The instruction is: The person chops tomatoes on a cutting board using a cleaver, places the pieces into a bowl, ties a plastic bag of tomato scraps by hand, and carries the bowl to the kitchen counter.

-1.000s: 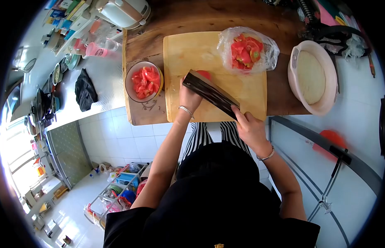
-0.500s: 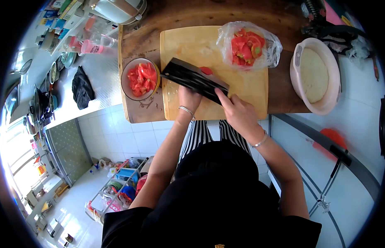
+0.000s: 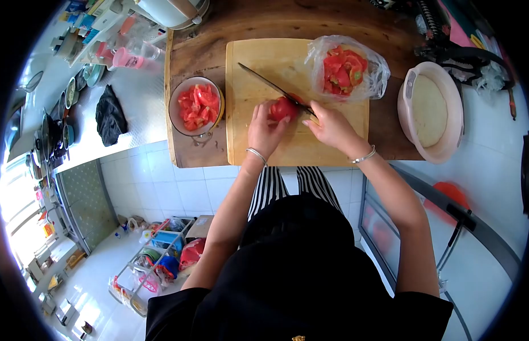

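My left hand (image 3: 266,129) holds a red tomato (image 3: 283,108) against the wooden cutting board (image 3: 247,150). The fingers of my right hand (image 3: 331,129) are wrapped round the handle of a dark knife (image 3: 269,83). Its blade is turned edge-on, slanting to the upper left across the board, and passes over the tomato's far side. Left of the board is a bowl of cut tomato pieces (image 3: 195,108). At the board's upper right lies a clear plastic bag (image 3: 378,77) with tomato scraps (image 3: 342,71) on it.
A pink oval basin (image 3: 405,116) holding pale dough (image 3: 428,108) stands at the right on the wooden table (image 3: 384,136). A kettle (image 3: 170,12) is at the table's back left corner. Further left, a black cloth (image 3: 110,115) lies on a metal counter.
The knife has turned from showing its broad side to edge-on, baring the tomato and my left fingers. My left hand now grips the tomato. The view has shifted slightly.
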Demonstrator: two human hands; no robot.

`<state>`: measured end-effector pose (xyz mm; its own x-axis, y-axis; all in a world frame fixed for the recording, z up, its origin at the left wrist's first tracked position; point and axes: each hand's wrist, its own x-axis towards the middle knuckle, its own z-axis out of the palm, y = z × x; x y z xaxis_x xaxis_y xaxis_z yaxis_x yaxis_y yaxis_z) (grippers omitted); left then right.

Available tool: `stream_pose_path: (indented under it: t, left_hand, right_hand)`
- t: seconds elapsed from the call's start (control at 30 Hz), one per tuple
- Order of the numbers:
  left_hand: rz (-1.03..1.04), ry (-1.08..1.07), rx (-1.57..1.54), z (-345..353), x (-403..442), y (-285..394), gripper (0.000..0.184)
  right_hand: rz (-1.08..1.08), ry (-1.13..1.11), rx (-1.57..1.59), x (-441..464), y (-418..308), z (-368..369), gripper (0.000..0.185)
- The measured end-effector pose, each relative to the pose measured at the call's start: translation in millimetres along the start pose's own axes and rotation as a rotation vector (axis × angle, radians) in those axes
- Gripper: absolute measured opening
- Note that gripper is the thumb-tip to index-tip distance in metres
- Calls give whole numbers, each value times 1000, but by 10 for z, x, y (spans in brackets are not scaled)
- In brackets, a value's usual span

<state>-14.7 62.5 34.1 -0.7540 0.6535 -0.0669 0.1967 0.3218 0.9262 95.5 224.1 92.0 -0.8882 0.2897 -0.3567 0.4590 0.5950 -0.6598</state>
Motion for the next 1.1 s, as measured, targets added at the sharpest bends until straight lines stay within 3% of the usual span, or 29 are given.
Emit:
stream_pose_path:
  t: [0.03,0.1,0.23,0.3,0.43,0.5,0.53,0.63,0.67,0.7,0.77,0.97,1.1]
  left_hand:
    - [7,2,2,-5,-7,3,46]
    - [63,-7,43,-25,-107,-18,47]
    - [123,4,27,4,-139,-109,46]
    - [202,62,123,43,-149,-179,44]
    - [22,16,39,60,-169,-267,46]
    - [-20,9,180,32,-176,-203,51]
    - [168,132,308,37,-150,-146,57]
    - [292,175,318,-33,-64,-54,60]
    - [121,86,179,-38,-67,-61,61]
    - [121,91,186,-17,-77,-145,61]
    - [-34,135,-157,58,-109,-359,57]
    - [109,166,150,-1,-116,-140,52]
    - [82,171,73,13,-77,-229,53]
  right_hand:
    - [-4,6,-1,31,86,46,38]
    - [-200,274,127,75,243,161,42]
    - [6,157,52,-257,145,-29,39]
    - [-76,194,15,-499,7,-77,36]
    - [-212,278,-237,-779,-34,38,35]
    - [-163,235,-280,-846,-51,65,34]
    - [-153,269,-231,-865,-33,100,34]
    - [-84,266,-110,-873,-16,176,33]
    - [-31,227,-37,-862,-29,207,33]
    - [-38,226,-32,-842,-46,248,33]
    - [-66,295,-68,-828,-85,333,31]
    - [-52,268,-45,-651,-166,337,31]
    - [-13,204,143,-314,-126,308,31]
